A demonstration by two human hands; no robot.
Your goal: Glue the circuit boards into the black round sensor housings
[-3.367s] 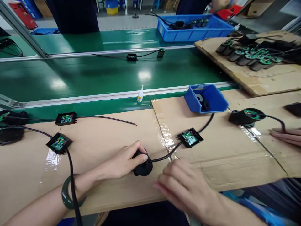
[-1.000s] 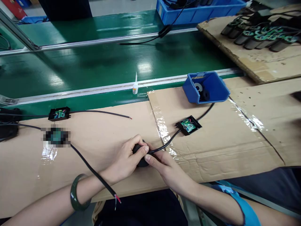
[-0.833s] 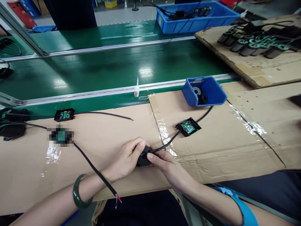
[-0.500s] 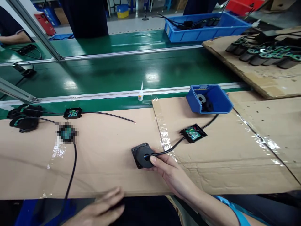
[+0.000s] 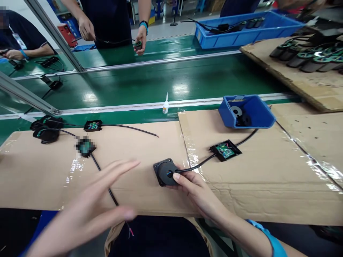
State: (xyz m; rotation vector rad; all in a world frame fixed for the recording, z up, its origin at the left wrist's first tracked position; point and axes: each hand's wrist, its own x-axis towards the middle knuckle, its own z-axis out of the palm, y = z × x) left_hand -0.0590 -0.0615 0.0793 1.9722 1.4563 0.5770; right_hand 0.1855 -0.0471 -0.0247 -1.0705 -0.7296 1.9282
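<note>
A black round housing (image 5: 164,172) with a square flange lies on the cardboard-covered bench. My right hand (image 5: 193,189) rests against its right side, fingers curled, fingertips pinching it where the black cable (image 5: 198,166) enters. That cable runs to a small open black box with a green circuit board (image 5: 225,150). My left hand (image 5: 88,207) hovers open above the bench's front edge, fingers spread and blurred, holding nothing. It passes over another black cable (image 5: 103,178).
A blue bin (image 5: 257,114) holds round parts. A small glue bottle (image 5: 165,106) stands by the green conveyor (image 5: 134,85). More wired boards (image 5: 92,125) and black housings (image 5: 45,135) lie at the left. Other people's hands work across the belt. A cardboard sheet (image 5: 308,82) carries several units.
My left hand let go of the housing, dropped below the bench edge, and has now risen open over the cardboard. The housing now lies face up under my right fingertips.
</note>
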